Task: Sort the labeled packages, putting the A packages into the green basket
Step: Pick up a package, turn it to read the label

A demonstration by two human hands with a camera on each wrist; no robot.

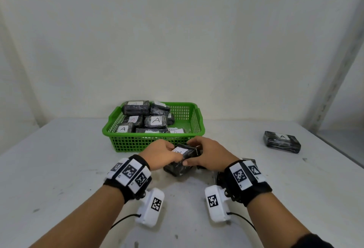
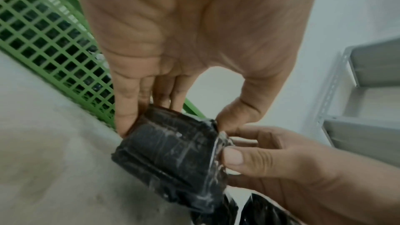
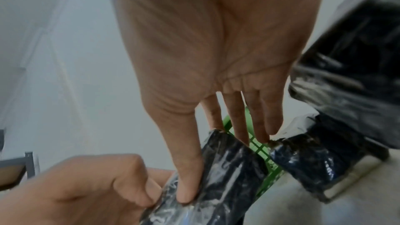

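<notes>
Two hands grip a black-wrapped package (image 1: 182, 159) just in front of the green basket (image 1: 195, 121) on the tabletop (image 1: 59, 169).

The package, its white label's letter hidden by the fingers, sits at the centre of the head view, tilted, near the basket's front wall. The left hand (image 1: 159, 154) comes in from 8 o'clock, fingers on the far edge and thumb pinching the near one; the right hand (image 1: 208, 154) comes in from 4 o'clock, thumb pressed on the wrap, fingers curled over the far end. Both forearms angle inward. Inside the basket at 12 o'clock lie packages marked A (image 1: 155, 121); another A package (image 1: 282, 141) rests well apart at 2 o'clock, and further black parcels (image 1: 250, 161) lie partly hidden under the right wrist.
</notes>
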